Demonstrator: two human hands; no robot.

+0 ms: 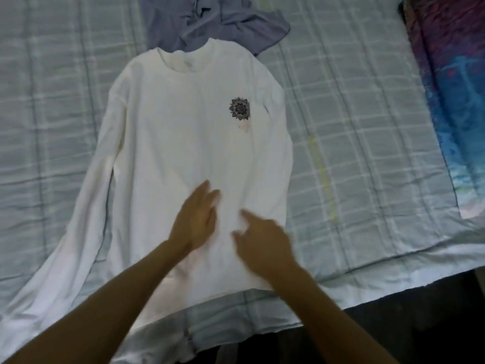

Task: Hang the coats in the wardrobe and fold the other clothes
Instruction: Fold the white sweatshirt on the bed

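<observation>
Lying flat and front-up on the bed, the white long-sleeved shirt [183, 132] fills the middle of the head view. Its collar points away from the person and its hem sits close to the near edge of the mattress. The bed is covered by a pale blue-green checked quilt [354, 127].

One sleeve [78, 232] spreads out across the quilt on the person's left, running slantwise toward the near corner. On the other side no sleeve shows spread out – that edge of the shirt runs straight down. A small dark flower-like emblem [239, 108] sits on the chest toward the person's right, with a faint pinkish mark [242, 127] just below it.

The left hand [195, 219] rests on the lower middle of the shirt, its fingers straight and close together, flat to the cloth and gripping nothing. The right hand [262, 243] is just beside it over the same part of the shirt and is blurred. Its forefinger reaches out, the other fingers are loosely bent, and it holds nothing – whether it touches the cloth cannot be told.

Beyond the collar lies a crumpled grey-blue garment [223, 24], and the shirt's neckline overlaps its near edge. A blue and purple patterned cloth [451, 101] lies along the far right side of the bed. Dark floor [420, 324] shows past the bed's near edge.
</observation>
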